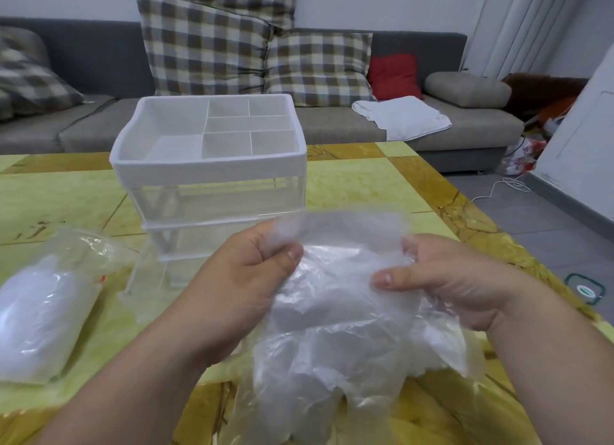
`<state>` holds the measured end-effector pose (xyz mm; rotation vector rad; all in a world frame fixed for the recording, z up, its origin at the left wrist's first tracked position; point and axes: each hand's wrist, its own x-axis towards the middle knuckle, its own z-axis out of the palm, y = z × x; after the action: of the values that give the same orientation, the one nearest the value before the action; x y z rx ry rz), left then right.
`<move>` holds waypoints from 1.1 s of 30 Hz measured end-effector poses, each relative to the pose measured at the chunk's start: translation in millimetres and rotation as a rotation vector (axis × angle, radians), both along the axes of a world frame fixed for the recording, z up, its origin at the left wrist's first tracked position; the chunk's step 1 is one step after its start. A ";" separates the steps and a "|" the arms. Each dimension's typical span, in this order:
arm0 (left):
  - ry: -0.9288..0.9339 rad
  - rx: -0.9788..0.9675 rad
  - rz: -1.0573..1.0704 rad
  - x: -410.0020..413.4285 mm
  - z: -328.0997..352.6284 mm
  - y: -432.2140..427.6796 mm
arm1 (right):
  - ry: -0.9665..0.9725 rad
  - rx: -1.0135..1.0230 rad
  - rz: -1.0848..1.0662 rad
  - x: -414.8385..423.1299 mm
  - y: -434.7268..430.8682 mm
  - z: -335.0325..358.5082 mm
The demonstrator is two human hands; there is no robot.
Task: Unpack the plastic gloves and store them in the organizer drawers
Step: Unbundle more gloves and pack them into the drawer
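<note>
Both hands gripped the plastic gloves point(342, 311) by the cuff edge, the left hand point(255, 261) and right hand point(442, 278) each pinching a corner. The bundle hung lengthwise, cuffs up towards the organizer point(212, 165), glove fingers drooping towards the person above the yellow-green marble table point(365, 185). A sealed packet point(43, 318) lay at the left. Behind stood a grey sofa point(332, 125) with plaid cushions point(206, 49).
</note>
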<state>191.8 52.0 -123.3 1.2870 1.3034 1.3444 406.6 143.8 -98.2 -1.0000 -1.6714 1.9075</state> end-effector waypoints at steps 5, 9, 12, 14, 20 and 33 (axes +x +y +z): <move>-0.010 0.001 0.040 3.9 2.7 -2.0 | 0.017 0.137 -0.058 -3.0 -1.6 1.0; -0.165 -0.174 -0.112 1.1 1.9 -4.1 | 0.093 0.186 -0.019 -1.5 -1.2 3.3; -0.018 -0.221 0.030 -5.3 -2.8 -1.5 | 0.044 0.166 -0.099 -0.7 4.3 -3.4; 0.027 -0.219 0.102 -18.1 -1.7 0.0 | -0.025 0.181 -0.248 1.0 16.4 -11.3; 0.010 -0.175 0.375 -57.0 15.4 -3.6 | -0.504 0.434 -0.552 18.6 42.9 -40.7; 0.152 -0.190 0.549 -99.0 5.2 -9.8 | -0.943 0.668 0.078 -24.5 7.1 -78.0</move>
<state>92.7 42.2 -118.1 0.9469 1.9380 1.4559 382.1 151.0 -176.2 -1.6349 -2.5977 0.7305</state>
